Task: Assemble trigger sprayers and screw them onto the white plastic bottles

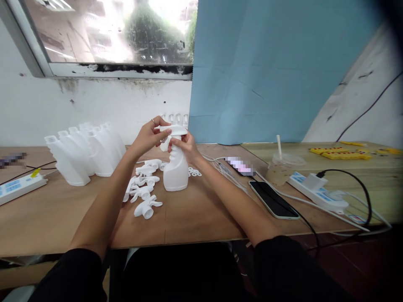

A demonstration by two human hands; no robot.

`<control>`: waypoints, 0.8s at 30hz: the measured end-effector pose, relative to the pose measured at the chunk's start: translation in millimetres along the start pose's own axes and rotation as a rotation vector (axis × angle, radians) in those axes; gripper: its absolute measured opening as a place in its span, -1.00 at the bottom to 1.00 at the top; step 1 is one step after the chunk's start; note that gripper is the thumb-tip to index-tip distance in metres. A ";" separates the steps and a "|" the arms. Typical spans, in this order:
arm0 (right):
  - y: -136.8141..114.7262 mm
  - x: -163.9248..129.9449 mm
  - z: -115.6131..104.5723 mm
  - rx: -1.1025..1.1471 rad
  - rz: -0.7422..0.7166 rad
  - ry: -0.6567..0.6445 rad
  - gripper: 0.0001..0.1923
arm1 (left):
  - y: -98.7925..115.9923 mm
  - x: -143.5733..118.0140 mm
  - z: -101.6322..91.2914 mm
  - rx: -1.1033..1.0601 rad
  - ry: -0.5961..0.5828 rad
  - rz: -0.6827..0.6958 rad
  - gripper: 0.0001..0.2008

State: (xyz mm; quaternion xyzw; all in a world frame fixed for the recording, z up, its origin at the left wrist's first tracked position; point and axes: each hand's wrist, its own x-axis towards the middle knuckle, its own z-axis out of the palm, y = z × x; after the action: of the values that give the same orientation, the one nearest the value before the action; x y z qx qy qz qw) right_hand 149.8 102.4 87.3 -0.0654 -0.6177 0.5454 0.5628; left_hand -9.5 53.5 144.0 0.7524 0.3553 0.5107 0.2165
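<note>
Two hands are on one job: my left hand [147,136] pinches the white trigger sprayer head [173,131] while my right hand [184,147] is clamped round the neck of the white spray bottle [175,172], which stands upright mid-tabletop [201,209]. I judge I'm seating the head, and the next move calls for squaring it on the neck and twisting down. Outward lie roughly six loose sprayer heads [143,193] just left, about five empty bottles [85,153] toward the back left edge, and a few small white rings [193,172] beside the bottle.
</note>
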 end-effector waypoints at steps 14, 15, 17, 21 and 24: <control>0.8 0.5 -6.0 0.072 0.067 -0.114 -0.68 | 3.0 -1.0 1.5 0.010 0.014 -0.005 -0.77; 0.6 0.8 -7.7 0.085 0.089 -0.147 -0.68 | 3.4 -1.2 1.7 0.011 0.015 -0.005 -0.77; 0.4 1.9 -10.9 0.093 0.114 -0.192 -0.68 | 3.4 -1.4 1.7 0.016 0.015 -0.002 -0.77; 0.3 3.6 -13.0 0.085 0.115 -0.206 -0.64 | 1.2 -0.5 1.4 0.042 0.031 0.014 -0.77; -1.0 2.6 -10.9 0.069 0.141 -0.210 -0.58 | -0.1 0.2 1.5 0.058 0.030 0.022 -0.78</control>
State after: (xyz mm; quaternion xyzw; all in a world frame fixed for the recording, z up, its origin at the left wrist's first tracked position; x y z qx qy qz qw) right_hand 157.7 110.3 87.2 -0.0319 -0.6480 0.6084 0.4571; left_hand -8.1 53.8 143.5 0.7544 0.3651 0.5138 0.1834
